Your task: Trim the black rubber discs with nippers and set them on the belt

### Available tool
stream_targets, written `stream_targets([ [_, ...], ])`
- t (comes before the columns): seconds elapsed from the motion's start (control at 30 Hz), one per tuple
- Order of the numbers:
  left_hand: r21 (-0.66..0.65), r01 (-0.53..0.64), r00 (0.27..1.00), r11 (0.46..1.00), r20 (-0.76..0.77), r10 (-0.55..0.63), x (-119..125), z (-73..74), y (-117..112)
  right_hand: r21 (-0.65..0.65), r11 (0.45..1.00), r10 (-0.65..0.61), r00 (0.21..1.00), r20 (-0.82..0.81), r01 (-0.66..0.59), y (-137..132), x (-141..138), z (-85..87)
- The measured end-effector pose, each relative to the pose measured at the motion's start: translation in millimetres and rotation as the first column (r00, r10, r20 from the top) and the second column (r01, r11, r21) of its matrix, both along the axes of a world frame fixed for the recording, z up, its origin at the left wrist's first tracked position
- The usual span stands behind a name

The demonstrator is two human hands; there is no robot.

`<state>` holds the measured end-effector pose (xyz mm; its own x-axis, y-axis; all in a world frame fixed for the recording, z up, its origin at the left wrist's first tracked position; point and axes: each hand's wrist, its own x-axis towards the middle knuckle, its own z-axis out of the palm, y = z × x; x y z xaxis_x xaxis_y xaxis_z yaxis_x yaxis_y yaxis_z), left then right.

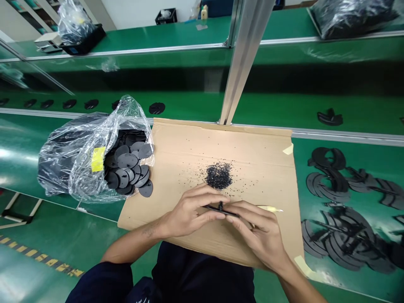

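the work looks partway through: plenty of flat discs [127, 160] spill from the mouth of the clear bag [83, 168] on the left, while finished-looking parts [350, 240], some with pieces standing up from them, lie heaped on the green table [344, 284] at the right. how many of either there are cannot be told. the person has one black disc [229, 213] in hand, seen nearly edge-on, with a small upright piece [220, 205] at its middle; whether that piece is fully seated does not show. the left hand [189, 211] pinches the disc's left side between thumb and fingers, closed down to its thickness, and the right hand [259, 225] does likewise at the other side. the disc thus bridges the two grips above the cardboard [265, 164], just nearer the person than the pile of black bits [219, 176], the upright piece rising between both sets of fingertips.
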<state>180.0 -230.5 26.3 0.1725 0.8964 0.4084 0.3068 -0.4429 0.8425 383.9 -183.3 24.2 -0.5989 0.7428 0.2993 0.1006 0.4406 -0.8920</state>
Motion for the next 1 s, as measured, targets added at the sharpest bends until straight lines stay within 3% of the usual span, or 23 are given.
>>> stream_targets([
  [0.2,0.093,-0.010,0.999,0.996,0.035,0.007,1,0.1,-3,0.047,0.999,0.015,0.999,-0.032,-0.013,-4,2,0.7],
  [0.5,0.033,0.049,0.998,0.998,0.031,-0.050,-1,-0.2,-3,0.013,1.000,0.001,0.998,-0.063,0.000,-6,1,-5.5],
  [0.63,-0.043,0.061,0.998,0.997,0.022,-0.060,-1,-3.3,-3,-0.009,1.000,0.030,0.996,0.078,-0.030,-7,11,-10.5],
  [0.73,-0.015,-0.005,1.000,1.000,-0.013,0.005,-1,-6.7,-3,0.083,0.997,-0.004,0.981,0.196,-0.012,-4,27,-15.2],
  [0.8,0.015,-0.049,0.998,0.999,-0.036,0.049,-1,-8.6,-3,0.225,0.974,-0.077,0.944,0.320,0.004,-1,42,-21.6],
  [0.9,0.042,-0.094,0.993,0.995,-0.075,0.097,-2,-10.9,-3,0.436,0.900,-0.243,0.809,0.536,-0.019,3,69,-35.5],
  [1.0,0.026,-0.094,0.989,0.995,-0.112,0.096,-3,-12.2,-3,0.489,0.871,-0.327,0.703,0.632,-0.034,2,89,-46.1],
])
